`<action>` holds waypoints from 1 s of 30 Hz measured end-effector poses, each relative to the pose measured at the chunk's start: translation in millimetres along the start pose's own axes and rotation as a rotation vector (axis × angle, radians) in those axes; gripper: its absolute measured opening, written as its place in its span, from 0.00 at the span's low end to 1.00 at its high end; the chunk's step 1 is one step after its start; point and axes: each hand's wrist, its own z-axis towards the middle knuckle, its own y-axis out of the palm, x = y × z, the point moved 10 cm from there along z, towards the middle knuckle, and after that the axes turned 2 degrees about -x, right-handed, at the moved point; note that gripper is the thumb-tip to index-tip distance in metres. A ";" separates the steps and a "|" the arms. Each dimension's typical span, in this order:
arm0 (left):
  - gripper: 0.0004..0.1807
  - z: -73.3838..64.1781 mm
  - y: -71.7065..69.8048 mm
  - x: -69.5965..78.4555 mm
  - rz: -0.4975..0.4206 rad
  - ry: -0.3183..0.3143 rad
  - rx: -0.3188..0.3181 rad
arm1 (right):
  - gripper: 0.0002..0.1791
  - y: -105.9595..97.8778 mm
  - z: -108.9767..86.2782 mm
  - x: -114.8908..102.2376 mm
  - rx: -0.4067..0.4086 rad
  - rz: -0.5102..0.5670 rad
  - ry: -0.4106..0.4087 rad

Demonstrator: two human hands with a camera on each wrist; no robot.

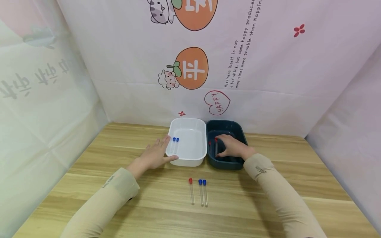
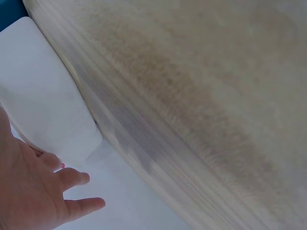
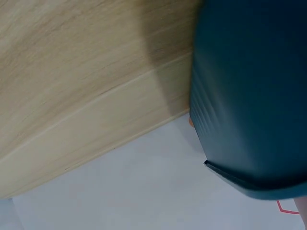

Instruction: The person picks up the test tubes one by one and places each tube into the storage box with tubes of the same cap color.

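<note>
Right hand (image 1: 233,146) narrow, appears to pinch a red-capped tube (image 1: 216,148) end to end, inside the dark bin (image 1: 226,165) at my 1 o'clock, toward that bin's 9 o'clock. Risk: freeing one end first could roll the barrel into the second red-capped tube (image 1: 209,144) just beside it. Left hand (image 1: 154,154) spread wide at the white bin's (image 1: 187,163) 8 o'clock; leaning there might shift it. Pinched tube: slim, clear, straight, cap at 12 o'clock.

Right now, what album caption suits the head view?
Left hand at the white bin, right hand in the dark bin, three tubes on the table.
</note>
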 end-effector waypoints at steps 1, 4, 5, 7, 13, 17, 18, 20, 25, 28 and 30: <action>0.57 -0.1 -0.1 0.0 -0.002 0.000 0.000 | 0.47 0.3 0.6 0.3 -0.003 0.001 0.004; 0.57 0.9 0.4 -0.7 -0.004 -0.001 -0.001 | 0.46 1.9 2.9 0.5 -0.008 -0.010 0.004; 0.57 1.0 0.3 -0.8 -0.006 -0.001 0.000 | 0.46 2.4 3.6 0.4 -0.009 -0.014 0.003; 0.57 1.2 0.6 -0.8 -0.006 0.000 0.000 | 0.45 3.4 4.9 0.6 -0.011 -0.024 0.003; 0.58 1.9 1.8 -1.0 -0.009 0.001 -0.007 | 0.44 6.7 7.1 1.4 -0.025 -0.040 0.016; 0.58 2.4 2.7 -2.0 -0.005 -0.003 -0.009 | 0.44 9.3 8.8 0.5 -0.043 -0.041 0.019; 0.58 2.7 3.0 -2.5 -0.001 -0.006 -0.011 | 0.44 9.5 9.3 0.2 -0.045 -0.046 0.015; 0.58 3.2 3.2 -2.9 0.001 -0.004 -0.008 | 0.44 9.7 10.1 0.0 -0.046 -0.049 0.012; 0.57 2.6 2.5 -2.5 -0.007 -0.001 -0.001 | 0.44 11.7 12.0 0.6 -0.056 -0.057 0.005; 0.58 1.8 1.7 -2.0 -0.008 -0.003 0.000 | 0.43 14.2 12.9 1.7 -0.069 -0.063 0.007; 0.58 1.3 1.3 -1.7 -0.008 -0.003 0.000 | 0.43 15.2 13.4 3.1 -0.074 -0.063 0.013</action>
